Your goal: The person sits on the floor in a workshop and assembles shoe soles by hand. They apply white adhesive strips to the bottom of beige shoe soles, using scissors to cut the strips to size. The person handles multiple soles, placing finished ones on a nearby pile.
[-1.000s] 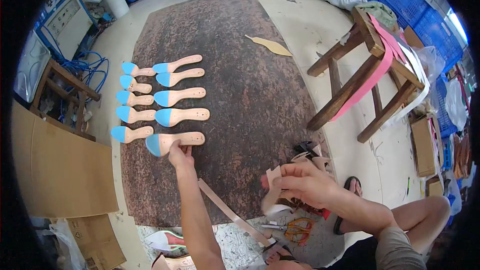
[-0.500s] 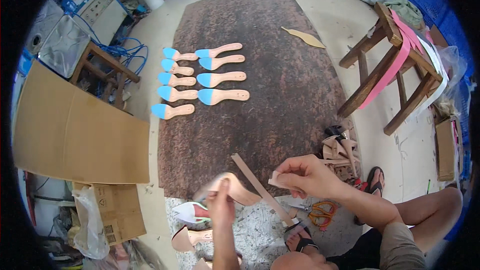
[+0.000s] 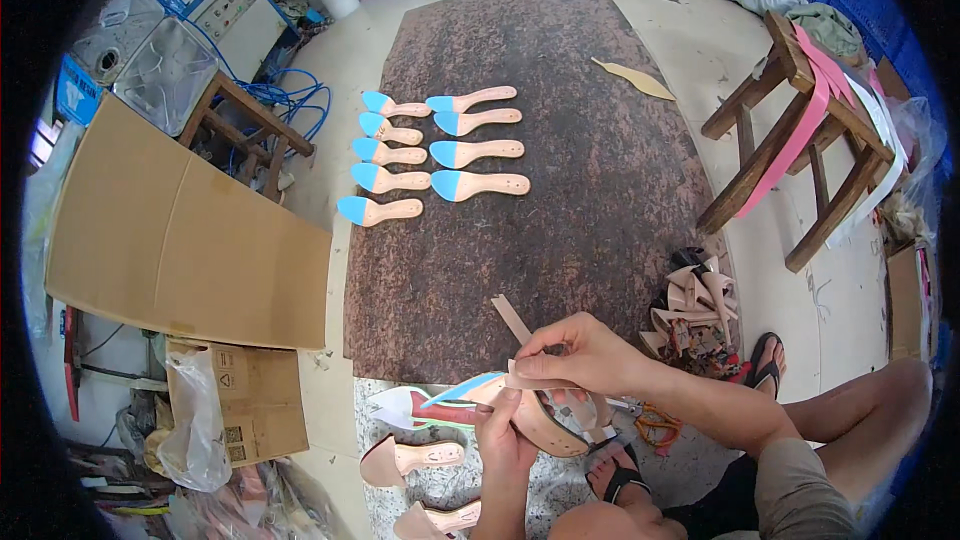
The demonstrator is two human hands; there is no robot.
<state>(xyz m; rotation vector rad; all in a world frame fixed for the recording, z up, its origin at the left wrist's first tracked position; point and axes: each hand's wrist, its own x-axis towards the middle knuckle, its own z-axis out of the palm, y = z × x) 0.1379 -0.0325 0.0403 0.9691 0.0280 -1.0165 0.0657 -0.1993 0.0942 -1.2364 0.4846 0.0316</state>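
Note:
My left hand (image 3: 505, 440) is closed around a beige shoe insole (image 3: 550, 430) with a blue toe part, tilted above the speckled white surface. Pinched in my right hand (image 3: 580, 350) is a small beige strip of material (image 3: 525, 377), which lies across the insole's edge right by the left thumb. The fingers hide part of this contact. Behind the right hand, a longer beige strip (image 3: 510, 316) slants over the edge of a dark board (image 3: 590, 240). A white, red and green shoe-shaped piece (image 3: 395, 406) lies under the insole's toe.
Several blue-toed insoles (image 3: 490, 152) lie in two columns on the board. Two beige slippers (image 3: 383, 462) sit left of my left forearm. Orange-handled scissors (image 3: 657, 428) and a heap of beige pieces (image 3: 698, 295) are at right, below a wooden stool (image 3: 750, 165). Cardboard (image 3: 190, 230) stands at left.
My hands have come together: the left moved right with the insole, the right moved left and down, bringing the small strip onto the insole. The whole view has shifted slightly.

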